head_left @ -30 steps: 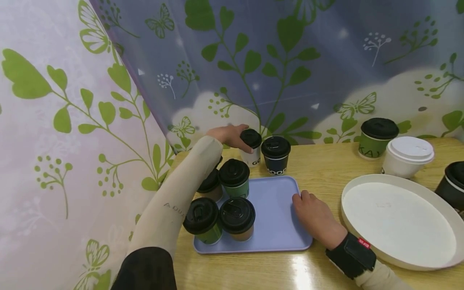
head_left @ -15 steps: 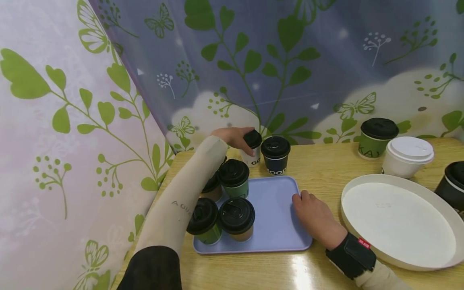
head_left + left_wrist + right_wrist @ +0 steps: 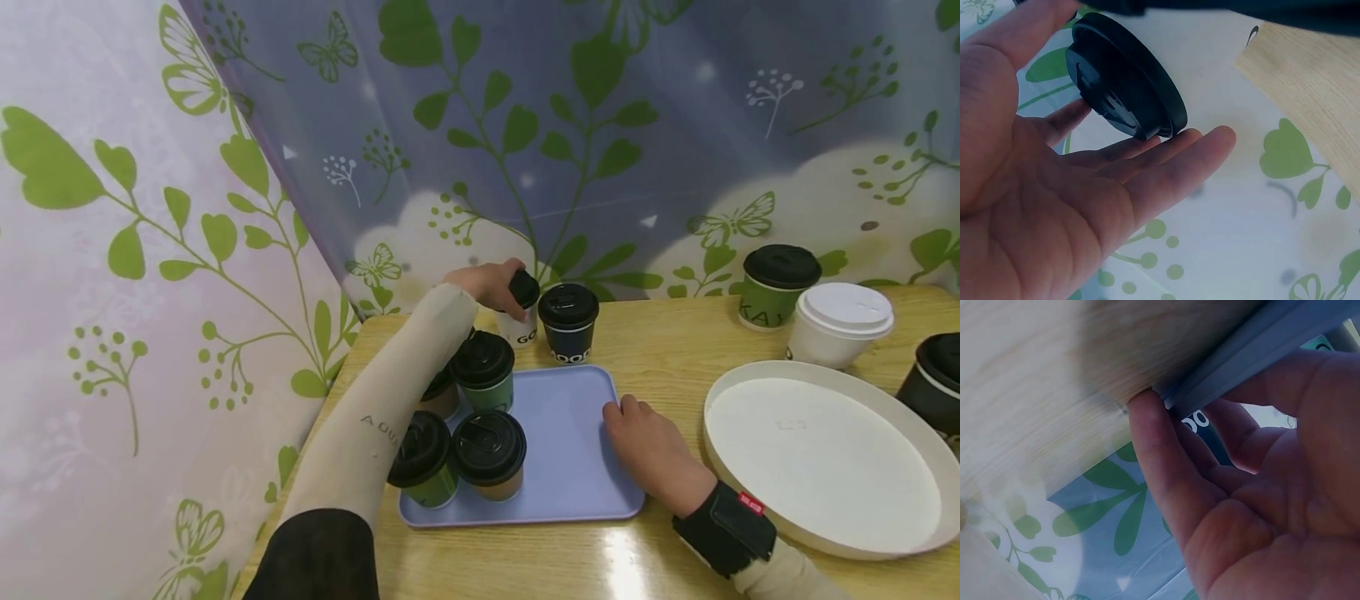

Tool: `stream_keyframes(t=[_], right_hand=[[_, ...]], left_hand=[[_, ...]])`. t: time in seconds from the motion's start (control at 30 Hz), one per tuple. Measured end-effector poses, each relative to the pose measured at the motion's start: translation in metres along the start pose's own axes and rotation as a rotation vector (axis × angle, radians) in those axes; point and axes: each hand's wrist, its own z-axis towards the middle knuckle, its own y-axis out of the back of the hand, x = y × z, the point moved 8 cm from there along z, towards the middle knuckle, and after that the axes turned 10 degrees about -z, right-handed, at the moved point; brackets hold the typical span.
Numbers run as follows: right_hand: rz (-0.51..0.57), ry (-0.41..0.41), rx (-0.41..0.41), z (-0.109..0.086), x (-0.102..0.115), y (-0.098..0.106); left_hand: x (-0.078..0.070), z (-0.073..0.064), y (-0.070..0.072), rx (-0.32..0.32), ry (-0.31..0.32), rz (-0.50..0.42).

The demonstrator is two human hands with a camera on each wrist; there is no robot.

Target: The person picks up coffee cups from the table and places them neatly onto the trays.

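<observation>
At the back of the table my left hand (image 3: 489, 285) holds a white paper cup (image 3: 516, 330) by its black lid (image 3: 1124, 78), thumb on one side and fingers on the other. A dark blue paper cup (image 3: 568, 325) with a black lid stands beside it on the right. My right hand (image 3: 651, 446) grips the right rim of a lilac tray (image 3: 573, 454); the right wrist view shows fingertips against the tray's edge (image 3: 1241, 359). On the tray's left side stand several lidded paper cups, among them a green one (image 3: 487, 392) and a brown one (image 3: 498, 483). My left forearm partly covers others.
A round white tray (image 3: 855, 467) lies to the right. Behind it stand a green cup (image 3: 768, 304) with a black lid and a white cup (image 3: 825, 342) with a white lid. A black cup (image 3: 930, 396) is at the right edge. Patterned cloth (image 3: 645, 167) hangs behind the table.
My left hand has shifted slightly to the right, and the white cup's lid has leaned right with it. My right hand and the tray have stayed in place.
</observation>
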Motion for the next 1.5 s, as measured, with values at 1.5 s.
stream_keyframes(t=[1.5], right_hand=[[-0.004, 0.013, -0.074, -0.002, 0.001, 0.001]], left_hand=[[-0.008, -0.050, 0.031, -0.308, -0.164, -0.235]])
